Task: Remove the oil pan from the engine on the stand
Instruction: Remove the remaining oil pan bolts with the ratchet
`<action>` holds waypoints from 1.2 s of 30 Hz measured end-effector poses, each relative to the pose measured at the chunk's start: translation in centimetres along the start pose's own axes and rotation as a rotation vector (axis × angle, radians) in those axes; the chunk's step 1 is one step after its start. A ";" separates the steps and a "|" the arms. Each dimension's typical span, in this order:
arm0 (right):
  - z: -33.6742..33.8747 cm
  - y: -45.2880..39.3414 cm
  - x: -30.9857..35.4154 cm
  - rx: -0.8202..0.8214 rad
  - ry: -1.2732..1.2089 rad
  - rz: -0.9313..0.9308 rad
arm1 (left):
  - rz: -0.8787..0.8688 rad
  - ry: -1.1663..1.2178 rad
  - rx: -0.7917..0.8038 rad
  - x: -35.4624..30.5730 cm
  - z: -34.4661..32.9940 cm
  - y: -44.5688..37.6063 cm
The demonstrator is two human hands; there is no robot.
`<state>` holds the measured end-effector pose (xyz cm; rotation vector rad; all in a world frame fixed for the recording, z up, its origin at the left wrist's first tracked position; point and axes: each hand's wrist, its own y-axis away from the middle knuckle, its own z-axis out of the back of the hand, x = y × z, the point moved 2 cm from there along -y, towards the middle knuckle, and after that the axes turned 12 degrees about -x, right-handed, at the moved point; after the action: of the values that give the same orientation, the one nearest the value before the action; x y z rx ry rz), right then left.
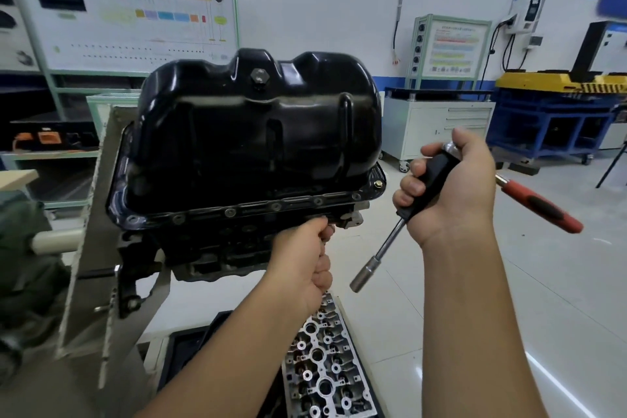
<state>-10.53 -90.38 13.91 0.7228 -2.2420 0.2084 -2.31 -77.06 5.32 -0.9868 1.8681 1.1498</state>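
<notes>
The black oil pan [258,132] sits upside-up on the inverted engine block [237,248], which hangs on a grey metal stand [91,231]. Bolt holes run along its front flange, and one gold bolt [378,184] shows at the right corner. My left hand [305,265] is curled against the block just under the flange's front edge; what its fingers hold is hidden. My right hand [448,187] grips the black handle of a socket driver [380,254], shaft pointing down-left, and a red-handled ratchet [539,205] sticks out to the right from it.
A cylinder head [325,366] lies in a black tray [190,349] below the engine. Behind stand a white tool cabinet [441,132], a blue and yellow bench [556,112], and training boards along the wall. Bare tiled floor spreads to the right.
</notes>
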 end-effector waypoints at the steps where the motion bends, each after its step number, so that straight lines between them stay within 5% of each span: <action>1: 0.0 0.1 -0.3 -0.003 0.037 -0.002 | -0.097 -0.077 -0.021 -0.3 0.7 0.3; 8: -3.5 3.1 -4.2 0.040 -0.008 -0.077 | -1.013 -0.514 -0.330 -5.2 11.0 3.5; 12: -7.3 7.9 -8.3 0.087 -0.173 -0.202 | -1.203 -0.618 -0.652 -9.0 20.3 4.8; 15: -9.9 11.9 -10.9 0.153 -0.210 -0.229 | -1.129 -0.715 -0.939 -10.4 28.2 5.3; 21: -13.8 19.9 -18.0 0.346 -0.321 -0.319 | -0.772 -1.097 -1.217 -10.7 41.1 6.7; 26: -15.9 25.0 -25.1 0.361 -0.196 -0.462 | -0.484 -1.487 -1.087 -7.9 46.5 5.5; 36: -15.9 27.9 -34.6 0.226 0.005 -0.481 | -0.213 -1.343 -0.673 0.9 51.8 -1.0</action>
<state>2.84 -46.62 2.41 1.3529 -1.9875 0.2259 7.50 -29.85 -13.56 -0.4263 0.3066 1.7025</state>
